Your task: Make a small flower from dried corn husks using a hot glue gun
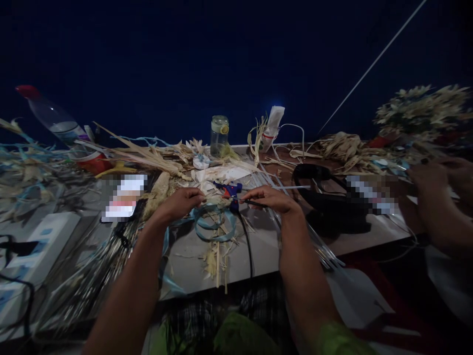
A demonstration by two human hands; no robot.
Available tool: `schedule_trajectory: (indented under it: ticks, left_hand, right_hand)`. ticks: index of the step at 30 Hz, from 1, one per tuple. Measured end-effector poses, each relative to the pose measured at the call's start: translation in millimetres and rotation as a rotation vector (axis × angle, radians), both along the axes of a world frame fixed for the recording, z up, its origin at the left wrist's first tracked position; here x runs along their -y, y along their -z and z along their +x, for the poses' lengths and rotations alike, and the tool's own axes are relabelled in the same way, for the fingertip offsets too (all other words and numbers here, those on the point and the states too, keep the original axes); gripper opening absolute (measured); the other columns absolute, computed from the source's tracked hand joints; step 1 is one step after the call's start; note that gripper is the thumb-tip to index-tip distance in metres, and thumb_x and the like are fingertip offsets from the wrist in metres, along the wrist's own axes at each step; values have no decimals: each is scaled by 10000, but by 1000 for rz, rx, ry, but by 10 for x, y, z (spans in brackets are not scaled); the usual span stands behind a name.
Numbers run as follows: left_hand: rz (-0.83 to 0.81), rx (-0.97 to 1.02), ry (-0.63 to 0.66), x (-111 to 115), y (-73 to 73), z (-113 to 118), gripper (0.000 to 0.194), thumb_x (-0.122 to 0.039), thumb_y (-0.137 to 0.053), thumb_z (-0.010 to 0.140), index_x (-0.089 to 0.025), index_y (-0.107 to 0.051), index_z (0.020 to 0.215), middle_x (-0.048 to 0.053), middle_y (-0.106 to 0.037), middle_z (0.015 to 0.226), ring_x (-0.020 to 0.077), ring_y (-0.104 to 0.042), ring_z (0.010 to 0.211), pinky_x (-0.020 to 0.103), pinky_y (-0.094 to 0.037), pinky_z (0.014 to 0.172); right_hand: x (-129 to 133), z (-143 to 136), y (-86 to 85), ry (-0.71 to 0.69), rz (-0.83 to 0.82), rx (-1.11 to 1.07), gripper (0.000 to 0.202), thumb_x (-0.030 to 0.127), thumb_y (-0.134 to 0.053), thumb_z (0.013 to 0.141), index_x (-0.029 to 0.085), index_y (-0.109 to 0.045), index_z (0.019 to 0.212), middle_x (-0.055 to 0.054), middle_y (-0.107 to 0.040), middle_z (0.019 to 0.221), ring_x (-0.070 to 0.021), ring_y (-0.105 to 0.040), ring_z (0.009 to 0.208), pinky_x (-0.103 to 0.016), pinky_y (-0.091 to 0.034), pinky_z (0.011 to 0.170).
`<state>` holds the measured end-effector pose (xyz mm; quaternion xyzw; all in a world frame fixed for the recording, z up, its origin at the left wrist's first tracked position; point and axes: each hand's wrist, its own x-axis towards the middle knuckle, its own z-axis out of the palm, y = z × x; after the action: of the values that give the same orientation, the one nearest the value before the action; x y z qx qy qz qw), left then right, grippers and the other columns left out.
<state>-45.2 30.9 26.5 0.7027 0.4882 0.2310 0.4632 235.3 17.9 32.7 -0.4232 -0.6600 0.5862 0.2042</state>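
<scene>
My left hand (186, 201) is closed in a pinch on a pale dried husk piece (204, 190) above the middle of the table. Across from it, my right hand (269, 198) has its fingers wrapped on a thin dark stick-like tool (254, 202), whose tip points left. Between the hands lies a blue and red glue gun (232, 191), with its black cable (247, 241) running down to the table's front edge. Light blue ribbon (214, 231) lies in loops just below, over dried husk scraps (210, 261).
Behind stand a lidded jar (219, 135) and a white cup (268, 140). A bundle of wires (107, 266) and a power strip (44, 256) lie left. Clear rods (314, 241) and a black bag-like object (332, 207) are right, near another person's arm (439, 212).
</scene>
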Motion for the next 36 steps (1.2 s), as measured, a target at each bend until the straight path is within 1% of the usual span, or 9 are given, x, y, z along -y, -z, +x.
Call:
schedule_trajectory:
  ticks: [5, 8, 14, 21, 24, 28, 31, 34, 36]
  left_hand:
    - [49, -53, 27, -13, -3, -13, 217, -331, -508, 697, -154, -541, 576, -27, -456, 514, 85, -359, 479, 214, -291, 485]
    - [61, -91, 44, -14, -13, -14, 215, -328, -496, 703, -153, -539, 585, -23, -461, 526, 89, -376, 494, 214, -299, 496]
    - [82, -130, 82, -4, -32, -18, 216, -322, -464, 714, -150, -538, 605, -17, -470, 549, 92, -383, 518, 214, -310, 518]
    - [102, -137, 110, -28, -4, -47, 230, -337, -457, 715, -150, -554, 622, -11, -491, 569, 97, -388, 531, 218, -317, 533]
    - [99, -98, 84, -24, -7, -40, 225, -341, -479, 699, -156, -562, 603, -5, -495, 557, 105, -397, 530, 220, -313, 527]
    - [78, -45, 52, -25, -1, -30, 209, -324, -520, 680, -160, -564, 557, -11, -478, 522, 100, -385, 507, 216, -301, 509]
    - [30, 18, 21, -20, -3, -25, 197, -310, -557, 662, -156, -562, 540, -12, -486, 512, 92, -382, 492, 209, -295, 485]
    - [-103, 138, -100, 2, -33, -23, 162, -307, -585, 657, -152, -571, 611, -23, -482, 510, 69, -353, 431, 198, -251, 420]
    - [-195, 295, -206, 19, -62, -30, 163, -307, -602, 658, -152, -556, 659, -33, -470, 516, 49, -332, 393, 188, -223, 389]
  right_hand:
    - [18, -15, -17, -28, -60, -22, 312, 320, -597, 718, 122, -653, 954, -3, -608, 677, -33, -406, 489, -170, -334, 476]
    - [25, -31, -21, -35, -67, -22, 303, 321, -599, 719, 123, -654, 943, 4, -595, 656, -33, -400, 485, -166, -321, 462]
    - [19, -34, -7, -40, -57, 11, 310, 326, -598, 722, 130, -649, 958, -15, -627, 718, -40, -440, 509, -173, -351, 492]
    - [-1, -11, 29, -61, -11, 35, 346, 361, -582, 732, 136, -637, 988, -62, -651, 926, -66, -521, 631, -183, -395, 570]
    - [-1, -4, 31, -72, 25, 66, 361, 360, -564, 744, 128, -625, 1014, -71, -649, 952, -68, -525, 644, -185, -401, 584]
    - [-3, 18, 50, -78, 74, 75, 371, 356, -563, 738, 126, -622, 1023, -89, -633, 1012, -103, -558, 756, -204, -426, 643]
    - [-20, 29, 81, -46, 109, 83, 383, 354, -565, 731, 132, -615, 1040, -83, -637, 979, -117, -564, 767, -223, -437, 656]
    - [-31, -1, 79, 58, 144, 83, 384, 335, -538, 746, 131, -597, 1066, -69, -643, 871, -117, -561, 723, -238, -440, 640]
    - [-23, -56, 51, 126, 178, 110, 381, 308, -517, 754, 119, -589, 1076, -59, -632, 789, -112, -547, 667, -243, -436, 622]
